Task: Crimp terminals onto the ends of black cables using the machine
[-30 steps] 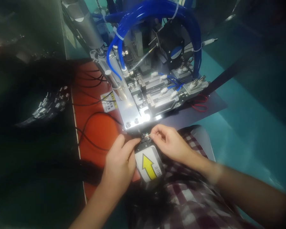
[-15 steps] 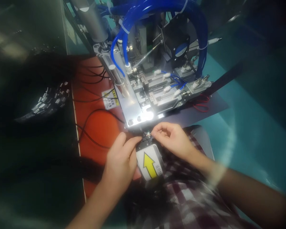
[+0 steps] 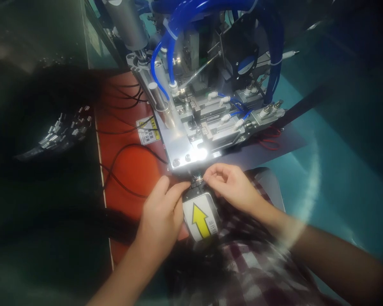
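Note:
My left hand [image 3: 161, 212] is closed in a pinch, its fingertips at the left side of a small dark fixture [image 3: 196, 185] at the machine's front. From the right, my right hand [image 3: 231, 185] pinches beside a tiny shiny part on that fixture. What either hand holds is too small to make out. Just below the fixture sits a white block with a yellow arrow label [image 3: 200, 216]. Above my hands is the metal front plate [image 3: 178, 148] of the machine, with a bright light at its lower edge.
Blue air hoses [image 3: 210, 6] arch over the machine's cylinders [image 3: 223, 131]. Black cables [image 3: 124, 146] cross the orange-red base [image 3: 137, 170] at the left. Several small shiny metal pieces [image 3: 52, 134] lie in a dark area further left. A warning label [image 3: 148, 131] is on the base.
The view has shifted slightly. Both hands keep nearly the same pinching pose at the fixture.

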{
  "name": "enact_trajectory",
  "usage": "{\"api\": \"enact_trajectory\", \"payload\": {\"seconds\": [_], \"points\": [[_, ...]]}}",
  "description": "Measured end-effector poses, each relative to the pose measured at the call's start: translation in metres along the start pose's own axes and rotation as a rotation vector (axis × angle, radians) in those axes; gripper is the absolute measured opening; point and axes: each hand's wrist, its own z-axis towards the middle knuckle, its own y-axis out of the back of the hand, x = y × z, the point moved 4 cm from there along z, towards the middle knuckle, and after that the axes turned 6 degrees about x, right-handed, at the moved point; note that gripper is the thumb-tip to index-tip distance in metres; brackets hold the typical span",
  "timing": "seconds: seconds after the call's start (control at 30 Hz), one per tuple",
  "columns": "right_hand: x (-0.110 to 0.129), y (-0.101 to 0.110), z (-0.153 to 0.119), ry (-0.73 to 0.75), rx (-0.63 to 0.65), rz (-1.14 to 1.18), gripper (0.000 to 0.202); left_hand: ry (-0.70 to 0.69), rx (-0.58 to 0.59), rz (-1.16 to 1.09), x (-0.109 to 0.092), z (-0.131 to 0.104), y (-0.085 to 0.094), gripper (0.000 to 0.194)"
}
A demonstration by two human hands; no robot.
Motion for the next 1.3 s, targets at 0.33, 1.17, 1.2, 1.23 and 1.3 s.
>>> {"api": "enact_trajectory", "payload": {"seconds": [0.33,1.17,1.2,1.23,1.3], "points": [[0.0045,-0.0012,-0.0019,-0.002,0.021,0.040,0.011,0.002,0.002,-0.001,-0.0007,0.0010,-0.0002,0.025],[-0.0009,0.0019,0.0003,0.123,-0.009,-0.069,0.010,-0.003,-0.004,0.011,0.0001,-0.0001,-0.0001,0.025],[-0.0011,0.0017,0.0003,0.130,-0.009,-0.080,0.010,0.003,-0.001,0.018,0.0002,-0.0002,-0.0001,0.025],[-0.0015,0.0016,0.0003,0.133,-0.010,-0.089,0.010,0.009,0.002,0.026,0.0002,-0.0002,-0.0002,0.025],[-0.0024,0.0016,0.0004,0.142,-0.014,-0.100,0.011,0.016,0.006,0.032,0.0003,-0.0001,-0.0003,0.025]]}}
